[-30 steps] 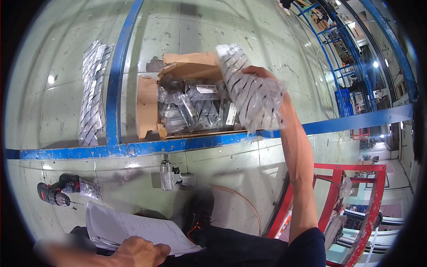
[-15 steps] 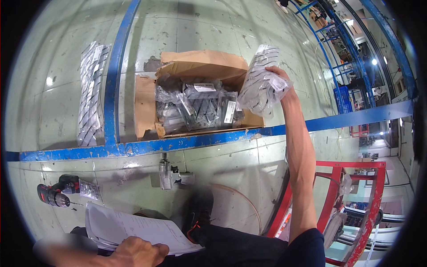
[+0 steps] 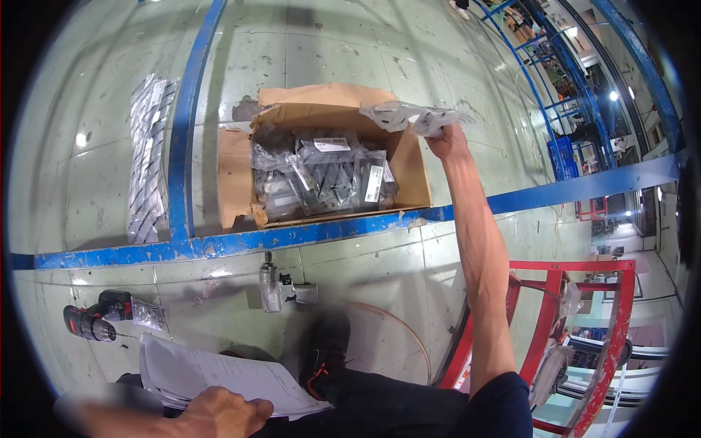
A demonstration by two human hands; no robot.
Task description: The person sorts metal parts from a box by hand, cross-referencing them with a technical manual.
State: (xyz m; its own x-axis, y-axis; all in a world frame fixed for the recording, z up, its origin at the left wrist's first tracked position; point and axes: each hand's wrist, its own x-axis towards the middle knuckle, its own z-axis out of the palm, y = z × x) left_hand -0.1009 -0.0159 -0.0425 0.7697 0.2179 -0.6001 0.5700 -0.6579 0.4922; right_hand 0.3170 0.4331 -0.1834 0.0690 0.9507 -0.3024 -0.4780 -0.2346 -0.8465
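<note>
The right hand [image 3: 444, 140] is closed on the near edge of the bag [image 3: 431, 119]; the fingertips are partly hidden. The bag is clear plastic with grey parts visible, held at the far right corner of the box [image 3: 235, 175]. The left hand [image 3: 228, 415] is curled at the near edge of the papers [image 3: 219, 372]; whether it grips them cannot be told.

The bag's left end overlaps the box's rear flap in view; contact cannot be confirmed. Floor [image 3: 504, 157] extends beyond and to the right of the right hand. The right forearm crosses over the blue frame [image 3: 314, 233], which runs along the near side of the box. The red frame [image 3: 621, 306] stands to the right of this forearm.

The bag appears nearly edge-on. Its long axis runs left to right, roughly parallel to the box's far edge.

The box is open and contains bagged parts [image 3: 332, 175]. A striped pack [image 3: 150, 160] lies lengthwise away from the person, left of the frame's side bar. Nearer the person are a drill [image 3: 91, 323] and an impact wrench [image 3: 272, 288].
</note>
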